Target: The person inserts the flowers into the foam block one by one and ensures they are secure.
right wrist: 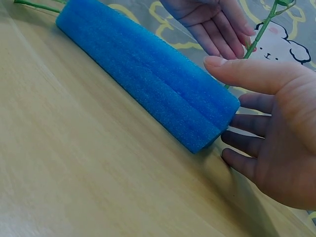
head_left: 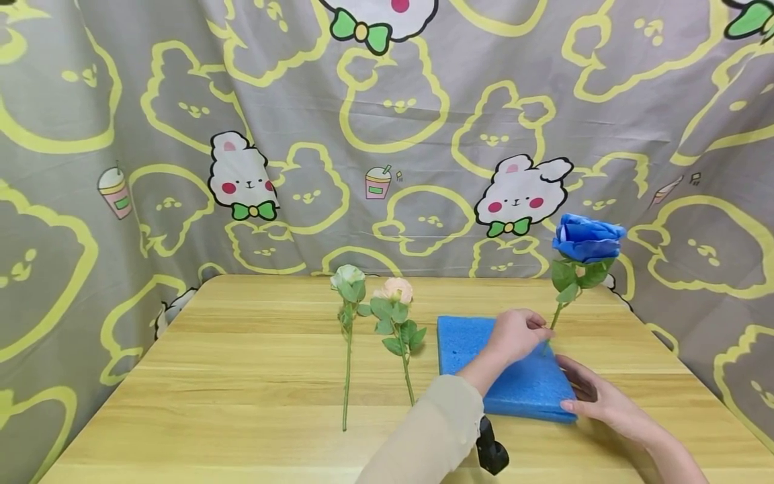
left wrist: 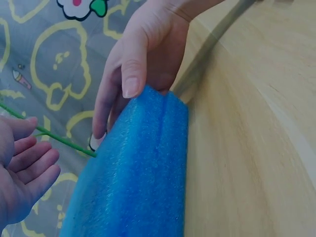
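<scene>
A blue rose (head_left: pixel 588 238) stands nearly upright, its green stem (left wrist: pixel 69 143) set into the top of a blue foam block (head_left: pixel 526 383). My left hand (head_left: pixel 519 335) is beside the lower stem, its thumb close against it and the fingers loosely bent, with a gap showing between thumb and fingers in the left wrist view. At the block's right front corner, my right hand (right wrist: pixel 281 118) holds the foam, thumb on the upper edge and fingers spread along the end face.
On the wooden table (head_left: pixel 242 376), left of the block, lie a pale green-white flower (head_left: pixel 347 275) and a peach flower (head_left: pixel 396 290), both with long stems. A black mount (head_left: pixel 491 450) hangs at the left wrist. Behind the table hangs a patterned grey curtain (head_left: pixel 314 107).
</scene>
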A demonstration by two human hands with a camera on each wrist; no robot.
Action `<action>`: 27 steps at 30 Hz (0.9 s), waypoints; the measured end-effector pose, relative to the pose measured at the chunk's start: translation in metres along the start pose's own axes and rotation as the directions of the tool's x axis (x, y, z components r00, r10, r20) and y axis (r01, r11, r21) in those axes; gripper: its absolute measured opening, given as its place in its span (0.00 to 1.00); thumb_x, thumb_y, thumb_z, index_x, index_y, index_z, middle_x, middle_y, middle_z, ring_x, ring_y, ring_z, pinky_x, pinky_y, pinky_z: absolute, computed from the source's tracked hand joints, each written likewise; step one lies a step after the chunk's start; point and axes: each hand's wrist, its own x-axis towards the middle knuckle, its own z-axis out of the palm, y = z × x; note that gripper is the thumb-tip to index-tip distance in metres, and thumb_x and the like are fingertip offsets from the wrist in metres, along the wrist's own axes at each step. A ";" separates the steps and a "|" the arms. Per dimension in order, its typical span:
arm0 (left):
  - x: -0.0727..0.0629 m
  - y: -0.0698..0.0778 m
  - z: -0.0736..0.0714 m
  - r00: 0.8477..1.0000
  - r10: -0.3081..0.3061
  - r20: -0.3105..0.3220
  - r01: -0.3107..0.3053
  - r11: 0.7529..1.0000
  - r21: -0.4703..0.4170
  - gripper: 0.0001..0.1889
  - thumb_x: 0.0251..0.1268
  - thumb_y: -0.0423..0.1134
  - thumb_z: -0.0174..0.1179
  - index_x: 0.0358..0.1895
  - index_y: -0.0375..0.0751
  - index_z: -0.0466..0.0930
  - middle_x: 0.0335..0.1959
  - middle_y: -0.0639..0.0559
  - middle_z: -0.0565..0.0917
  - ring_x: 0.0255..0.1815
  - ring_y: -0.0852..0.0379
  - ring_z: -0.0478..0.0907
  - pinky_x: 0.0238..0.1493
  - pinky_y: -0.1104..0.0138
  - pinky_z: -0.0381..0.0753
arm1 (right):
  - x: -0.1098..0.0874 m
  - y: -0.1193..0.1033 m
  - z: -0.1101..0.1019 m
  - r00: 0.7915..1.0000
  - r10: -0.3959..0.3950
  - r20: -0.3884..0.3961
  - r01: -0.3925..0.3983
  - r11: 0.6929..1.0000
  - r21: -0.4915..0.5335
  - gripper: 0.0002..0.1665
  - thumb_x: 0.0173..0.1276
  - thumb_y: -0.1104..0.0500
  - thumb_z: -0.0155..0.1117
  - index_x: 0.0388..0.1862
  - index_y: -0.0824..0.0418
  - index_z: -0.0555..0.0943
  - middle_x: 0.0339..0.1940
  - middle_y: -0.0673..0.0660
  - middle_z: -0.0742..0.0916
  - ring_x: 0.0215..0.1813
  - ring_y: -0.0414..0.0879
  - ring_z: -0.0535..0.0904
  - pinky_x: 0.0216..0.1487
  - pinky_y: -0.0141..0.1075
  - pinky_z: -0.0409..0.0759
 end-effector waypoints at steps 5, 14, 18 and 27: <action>-0.003 -0.002 -0.007 1.000 0.003 0.007 -0.003 1.000 -0.002 0.09 0.54 0.47 0.67 0.36 0.49 0.85 0.26 0.64 0.80 0.28 0.68 0.75 0.29 0.74 0.75 | -0.001 0.001 -0.001 1.000 -0.018 0.023 0.018 1.000 0.015 0.40 0.67 0.68 0.54 0.68 0.79 0.45 0.66 0.82 0.53 0.56 0.17 0.60 0.51 0.18 0.66; -0.013 -0.003 -0.027 1.000 0.001 0.012 -0.001 0.999 -0.046 0.13 0.54 0.49 0.66 0.41 0.50 0.84 0.29 0.64 0.81 0.30 0.68 0.76 0.29 0.73 0.75 | -0.001 0.003 -0.002 0.998 -0.046 0.040 0.045 0.998 0.036 0.39 0.67 0.70 0.53 0.68 0.81 0.45 0.68 0.78 0.56 0.57 0.18 0.60 0.52 0.18 0.65; -0.017 -0.002 -0.038 1.000 0.011 0.007 -0.010 0.999 -0.053 0.14 0.54 0.48 0.67 0.44 0.50 0.83 0.29 0.64 0.81 0.29 0.68 0.76 0.28 0.73 0.75 | -0.001 0.004 -0.002 0.997 -0.068 0.031 0.067 0.997 0.028 0.38 0.66 0.71 0.53 0.67 0.81 0.46 0.68 0.70 0.59 0.58 0.19 0.60 0.52 0.18 0.65; -0.028 -0.008 -0.072 0.998 0.063 -0.011 -0.063 0.997 -0.046 0.20 0.54 0.50 0.66 0.50 0.48 0.81 0.39 0.62 0.83 0.43 0.66 0.78 0.39 0.74 0.77 | 0.000 0.004 -0.003 0.999 -0.040 0.028 0.039 0.999 0.032 0.39 0.67 0.69 0.53 0.68 0.80 0.45 0.67 0.78 0.56 0.57 0.18 0.60 0.52 0.18 0.64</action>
